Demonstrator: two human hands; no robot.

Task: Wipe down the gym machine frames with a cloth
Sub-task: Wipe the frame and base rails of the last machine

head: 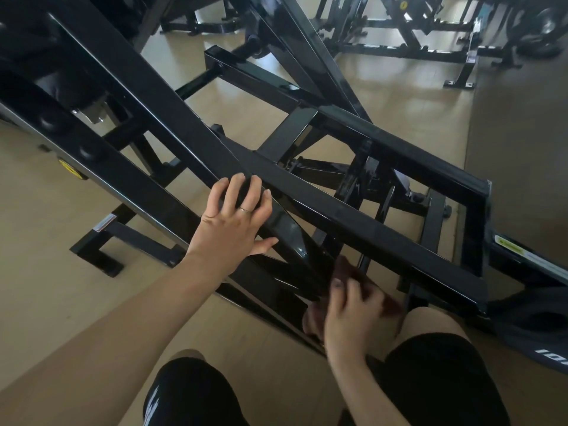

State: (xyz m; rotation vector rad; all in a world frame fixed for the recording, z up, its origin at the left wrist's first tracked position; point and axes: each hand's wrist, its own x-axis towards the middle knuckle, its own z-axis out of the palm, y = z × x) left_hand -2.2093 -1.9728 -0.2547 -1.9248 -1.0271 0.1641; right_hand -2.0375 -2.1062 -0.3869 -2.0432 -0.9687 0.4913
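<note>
Hands on the black machine frame: the left hand, ring on one finger, lies flat with fingers spread on a sloping bar near centre, gripping nothing. Down at five o'clock from it, the right hand clutches a dark reddish cloth, fingers curled round it, pressing it against a lower bar of the frame. Black shorts and bare knees sit at six o'clock; more machines stand at one o'clock.

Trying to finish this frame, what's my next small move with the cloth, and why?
Probably slide the cloth up along the lower bar. The right hand holds it bunched at that bar's low end, while the left hand rests spread on the frame higher up.
</note>
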